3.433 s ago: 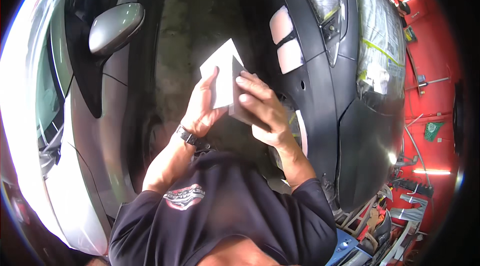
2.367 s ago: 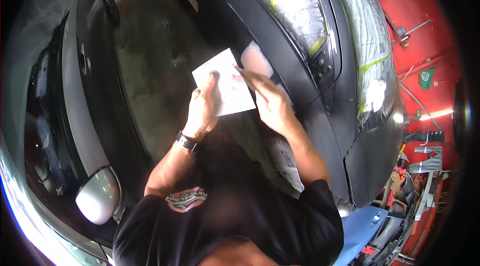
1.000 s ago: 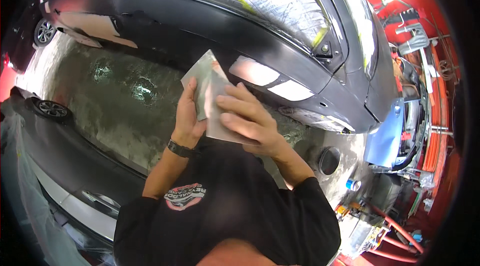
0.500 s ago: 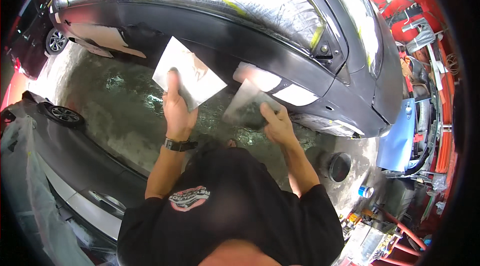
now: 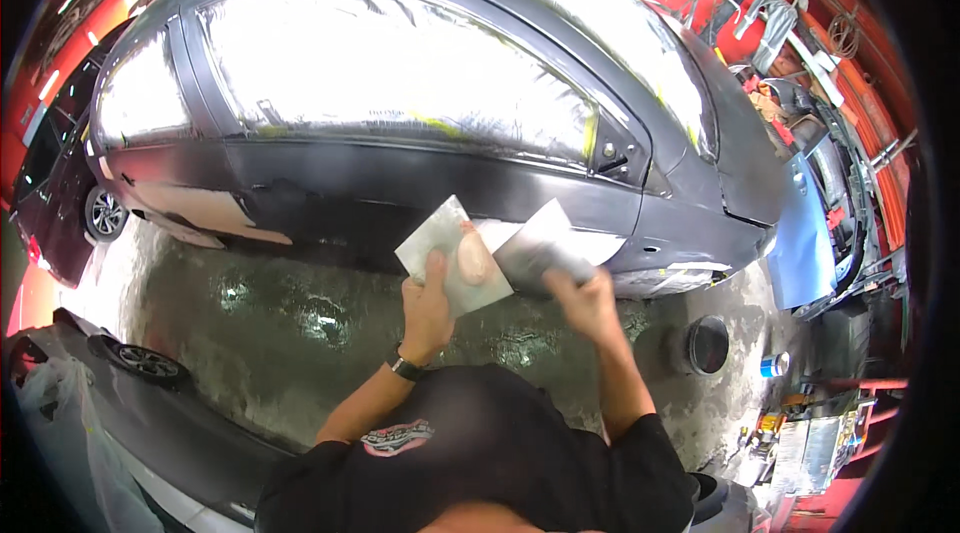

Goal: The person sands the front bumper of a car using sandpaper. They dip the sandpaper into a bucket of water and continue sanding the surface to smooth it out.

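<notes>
My left hand (image 5: pixel 427 318) grips a pale square board (image 5: pixel 437 231), thumb on top. A pinkish-beige lump of filler paste (image 5: pixel 474 261) sits on it. My right hand (image 5: pixel 588 308) holds a flat grey-white spreader (image 5: pixel 543 233), smeared by motion. The spreader's left edge is close to the board; whether they touch I cannot tell. Beyond both hands stands a matt dark-grey car (image 5: pixel 380 165), its windows masked with plastic sheet (image 5: pixel 390 63). A beige filler patch (image 5: pixel 190 208) shows on its rear side. A white patch (image 5: pixel 603 249) on the front part is half hidden by the spreader.
Behind me at left is another grey car (image 5: pixel 200 393), partly draped in clear plastic (image 5: pixel 75 423). A black bucket (image 5: pixel 708 345) and a blue-white can (image 5: pixel 774 365) stand on the wet-looking floor at right. A blue car panel (image 5: pixel 803 238) leans farther off, near a cluttered cart (image 5: pixel 810 448).
Both hands have shifted right in the view and come closer together. The board's filler lump now shows plainly. The view has tilted, showing more of the car's roof.
</notes>
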`<control>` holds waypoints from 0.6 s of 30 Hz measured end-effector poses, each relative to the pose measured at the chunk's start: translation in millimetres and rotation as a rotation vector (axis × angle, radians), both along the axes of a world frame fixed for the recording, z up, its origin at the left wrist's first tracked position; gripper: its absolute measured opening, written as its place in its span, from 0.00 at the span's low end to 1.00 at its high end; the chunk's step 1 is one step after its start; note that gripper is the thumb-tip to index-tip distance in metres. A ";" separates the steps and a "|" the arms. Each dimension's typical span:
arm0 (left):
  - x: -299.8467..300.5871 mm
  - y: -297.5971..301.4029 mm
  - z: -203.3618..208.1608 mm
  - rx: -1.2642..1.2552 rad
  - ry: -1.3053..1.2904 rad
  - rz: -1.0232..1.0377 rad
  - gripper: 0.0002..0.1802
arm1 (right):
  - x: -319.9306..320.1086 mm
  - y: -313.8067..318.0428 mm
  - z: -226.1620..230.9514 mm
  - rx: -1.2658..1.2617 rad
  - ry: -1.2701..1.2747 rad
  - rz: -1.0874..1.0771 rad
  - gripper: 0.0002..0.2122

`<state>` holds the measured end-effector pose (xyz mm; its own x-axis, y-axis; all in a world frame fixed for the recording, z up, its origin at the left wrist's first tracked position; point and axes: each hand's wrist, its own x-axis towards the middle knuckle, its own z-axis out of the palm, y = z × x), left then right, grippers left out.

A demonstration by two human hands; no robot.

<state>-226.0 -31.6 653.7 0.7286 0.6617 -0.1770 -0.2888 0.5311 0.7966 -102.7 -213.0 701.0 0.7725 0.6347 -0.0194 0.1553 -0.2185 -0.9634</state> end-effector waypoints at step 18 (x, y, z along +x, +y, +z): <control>-68.4 161.7 -13.0 0.242 0.115 -0.300 0.20 | -71.1 162.0 22.0 -0.345 -1.254 0.183 0.26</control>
<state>-294.4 130.1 640.6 0.8803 0.4552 -0.1340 -0.0507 0.3710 0.9272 -173.8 -51.0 723.1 0.2880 0.8386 0.4624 0.9519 -0.3033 -0.0428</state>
